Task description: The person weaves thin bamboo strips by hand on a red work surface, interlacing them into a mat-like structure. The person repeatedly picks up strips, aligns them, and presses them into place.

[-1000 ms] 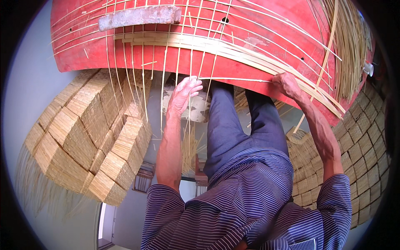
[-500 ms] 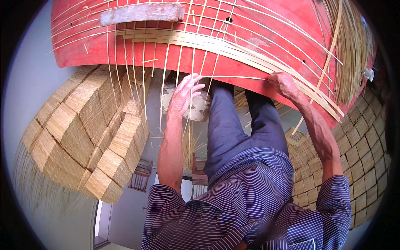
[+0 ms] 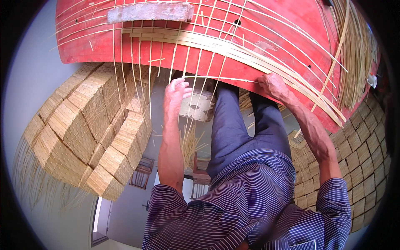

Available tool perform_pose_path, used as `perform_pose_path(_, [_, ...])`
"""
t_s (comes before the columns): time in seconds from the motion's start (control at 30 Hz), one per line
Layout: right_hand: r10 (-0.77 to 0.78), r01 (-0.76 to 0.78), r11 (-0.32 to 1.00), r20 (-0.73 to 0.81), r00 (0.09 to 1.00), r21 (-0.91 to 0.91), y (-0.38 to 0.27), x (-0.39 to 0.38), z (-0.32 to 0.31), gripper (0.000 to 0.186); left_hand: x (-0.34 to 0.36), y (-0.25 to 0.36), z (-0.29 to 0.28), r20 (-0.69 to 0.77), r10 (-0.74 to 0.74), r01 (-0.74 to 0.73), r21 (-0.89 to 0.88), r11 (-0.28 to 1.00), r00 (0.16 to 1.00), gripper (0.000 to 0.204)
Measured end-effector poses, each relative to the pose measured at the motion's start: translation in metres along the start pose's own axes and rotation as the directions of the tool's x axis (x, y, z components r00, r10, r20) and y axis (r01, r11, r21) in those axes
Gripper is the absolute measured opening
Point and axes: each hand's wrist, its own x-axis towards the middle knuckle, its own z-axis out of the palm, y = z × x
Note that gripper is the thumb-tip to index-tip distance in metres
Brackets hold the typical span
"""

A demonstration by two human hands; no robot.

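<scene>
A red board (image 3: 83, 50) spans the top, carrying a lattice of thin pale bamboo strips and a band of flat strips (image 3: 208, 44). A slender loose strip (image 3: 221, 78) runs crosswise below the band. My left hand (image 3: 176, 92) has thumb and forefinger at that strip's left end, among hanging strips, with the other fingers loosely bent. My right hand (image 3: 273, 88) is closed on the strip's right end against the board's lower edge. A weathered pale bar (image 3: 148, 13) lies on the lattice.
Stacked woven straw pieces (image 3: 71, 121) fill the left, more woven work (image 3: 354, 154) the right. A bundle of fine strips (image 3: 350, 66) lies at the board's right end. My legs are below the board; a wooden chair (image 3: 141, 171) and loose strips (image 3: 187, 141) show lower down.
Both my hands have shifted left along with the strip between them, the left one also curling slightly. The board and lattice appear a little higher and further right in the view.
</scene>
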Motion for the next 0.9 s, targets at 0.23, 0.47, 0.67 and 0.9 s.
perform_pose_path(0.23, [-0.025, 0.027, 0.999, 0.033, 0.999, -0.045, -0.009, 0.017, -0.001, 0.013, -0.002, -0.001, 0.011, -0.108, 0.087, -0.076, 0.101, 0.992, 0.99, 0.04])
perform_pose_path(0.47, [-0.009, 0.009, 0.999, -0.01, 1.0, -0.039, -0.025, 0.029, 0.011, 0.014, 0.008, 0.021, -0.018, -0.323, 0.513, -0.251, 0.595, 0.764, 0.795, 0.028])
perform_pose_path(0.67, [-0.066, 0.065, 0.996, 0.023, 0.998, 0.054, -0.033, 0.036, 0.012, 0.008, 0.035, 0.024, -0.047, -0.09, 0.171, -0.147, 0.224, 0.963, 0.981, 0.031])
perform_pose_path(0.9, [-0.082, 0.08, 0.992, 0.021, 0.996, 0.101, -0.044, 0.054, 0.009, 0.01, 0.036, 0.045, -0.05, -0.164, 0.257, -0.218, 0.224, 0.95, 0.952, 0.026])
